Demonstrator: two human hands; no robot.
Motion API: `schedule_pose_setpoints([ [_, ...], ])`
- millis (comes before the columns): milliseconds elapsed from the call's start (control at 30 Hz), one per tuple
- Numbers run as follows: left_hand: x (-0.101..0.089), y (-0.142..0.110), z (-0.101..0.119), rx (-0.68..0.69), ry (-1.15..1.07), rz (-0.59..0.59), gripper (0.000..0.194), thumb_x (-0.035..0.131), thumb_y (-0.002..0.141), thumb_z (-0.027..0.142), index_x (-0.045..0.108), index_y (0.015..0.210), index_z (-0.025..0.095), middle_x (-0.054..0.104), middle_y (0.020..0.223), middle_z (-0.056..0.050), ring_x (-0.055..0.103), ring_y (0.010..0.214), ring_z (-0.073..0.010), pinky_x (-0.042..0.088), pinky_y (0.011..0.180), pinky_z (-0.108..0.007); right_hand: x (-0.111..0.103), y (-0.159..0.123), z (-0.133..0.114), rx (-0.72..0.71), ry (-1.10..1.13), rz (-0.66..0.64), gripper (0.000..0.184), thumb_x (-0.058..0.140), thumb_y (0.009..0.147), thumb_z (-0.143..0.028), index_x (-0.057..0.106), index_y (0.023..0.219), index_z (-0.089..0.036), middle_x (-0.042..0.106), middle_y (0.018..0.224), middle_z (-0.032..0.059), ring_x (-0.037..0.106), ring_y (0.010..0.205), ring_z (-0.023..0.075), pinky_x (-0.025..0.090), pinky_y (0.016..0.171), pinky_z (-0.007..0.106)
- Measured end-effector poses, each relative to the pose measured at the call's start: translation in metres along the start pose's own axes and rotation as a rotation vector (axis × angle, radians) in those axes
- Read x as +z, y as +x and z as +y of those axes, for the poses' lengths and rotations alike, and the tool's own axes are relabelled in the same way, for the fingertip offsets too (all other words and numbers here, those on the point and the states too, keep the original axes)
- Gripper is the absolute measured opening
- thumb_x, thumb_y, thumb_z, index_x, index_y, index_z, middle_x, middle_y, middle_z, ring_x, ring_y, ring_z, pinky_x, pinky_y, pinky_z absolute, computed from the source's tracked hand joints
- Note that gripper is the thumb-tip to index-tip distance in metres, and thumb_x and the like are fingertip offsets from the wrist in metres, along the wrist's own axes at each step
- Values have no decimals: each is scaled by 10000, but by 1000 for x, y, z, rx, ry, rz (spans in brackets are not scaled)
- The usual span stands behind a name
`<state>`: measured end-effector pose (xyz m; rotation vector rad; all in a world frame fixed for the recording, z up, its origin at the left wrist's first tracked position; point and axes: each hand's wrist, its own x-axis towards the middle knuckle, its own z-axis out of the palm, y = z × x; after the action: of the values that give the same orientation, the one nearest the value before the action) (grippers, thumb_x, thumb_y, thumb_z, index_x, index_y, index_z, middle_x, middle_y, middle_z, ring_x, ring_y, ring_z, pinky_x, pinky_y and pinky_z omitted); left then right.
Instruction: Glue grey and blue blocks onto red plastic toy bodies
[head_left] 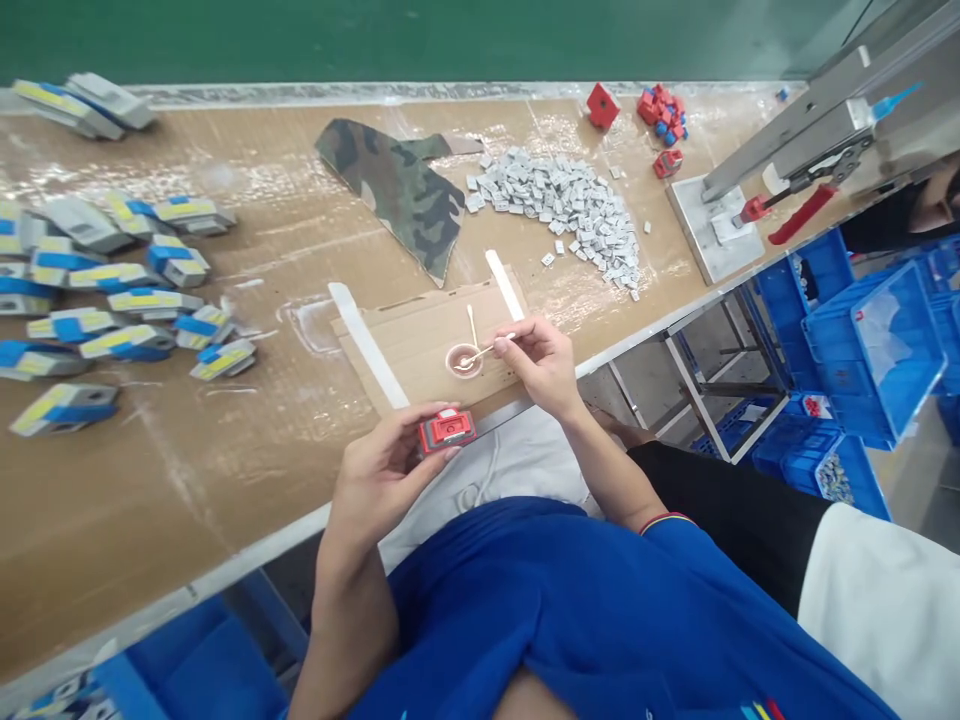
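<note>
My left hand (390, 465) is closed round a small red plastic part (447, 430), held just above the table's near edge. My right hand (541, 360) pinches a thin wooden stick (487, 349) whose tip dips into a small round dish (464, 361) of pale paste. The dish sits on a piece of brown cardboard (420, 340) taped to the table with two white strips. A second stick (472, 322) rests in the dish.
Several blue-yellow-grey assembled parts (127, 300) lie at the left. A camouflage cloth (401, 190), a heap of small grey pieces (570, 205), red and blue parts (660, 112) and a press fixture (787, 160) lie beyond. Blue bins (870, 350) stand at the right.
</note>
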<state>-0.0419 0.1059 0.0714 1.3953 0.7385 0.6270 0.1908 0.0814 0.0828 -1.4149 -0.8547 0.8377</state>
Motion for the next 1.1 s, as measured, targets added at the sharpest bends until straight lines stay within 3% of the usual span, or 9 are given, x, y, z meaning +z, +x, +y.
schedule_pose_setpoints([
  [167,7,0,2,-31,5,49,464,865,837,331,695,1238,171,803,1189,-136,810,1031,-239,660,946,-333,-3,-1,1,-41,-14,26,418,817,827,-622,696,887,-226,793,797,0,751,725,135,591,711,267],
  [333,8,3,-3,61,-18,53,461,866,833,345,710,1228,166,800,1155,-124,799,1019,-218,649,907,-299,-4,-2,1,-166,-37,79,314,836,866,-489,693,894,-212,799,784,-14,767,673,123,610,671,232],
  [500,9,4,-5,111,-23,56,426,839,855,297,713,1244,174,779,1185,-124,781,1021,-196,639,898,-282,-2,-19,-22,-340,-107,61,168,793,930,-359,683,933,-231,798,814,-10,780,699,143,618,608,243],
  [600,9,3,-4,123,-29,52,419,827,864,279,709,1253,175,768,1208,-130,770,1031,-192,637,892,-278,-1,-31,-33,-413,-190,-22,114,781,937,-316,693,966,-251,799,846,3,798,770,181,654,654,304],
  [833,9,5,-4,149,-25,50,421,829,871,340,708,1235,169,765,1128,-111,760,974,-175,632,855,-266,1,-40,-32,-410,-268,-186,94,764,945,-247,700,1011,-264,821,911,4,811,845,189,659,724,329],
  [1100,8,4,-5,150,-28,38,416,819,879,361,708,1236,178,761,1144,-115,760,984,-184,637,858,-279,2,-42,-29,-387,-241,-224,104,764,945,-246,701,1026,-265,827,932,6,821,870,193,671,737,328],
])
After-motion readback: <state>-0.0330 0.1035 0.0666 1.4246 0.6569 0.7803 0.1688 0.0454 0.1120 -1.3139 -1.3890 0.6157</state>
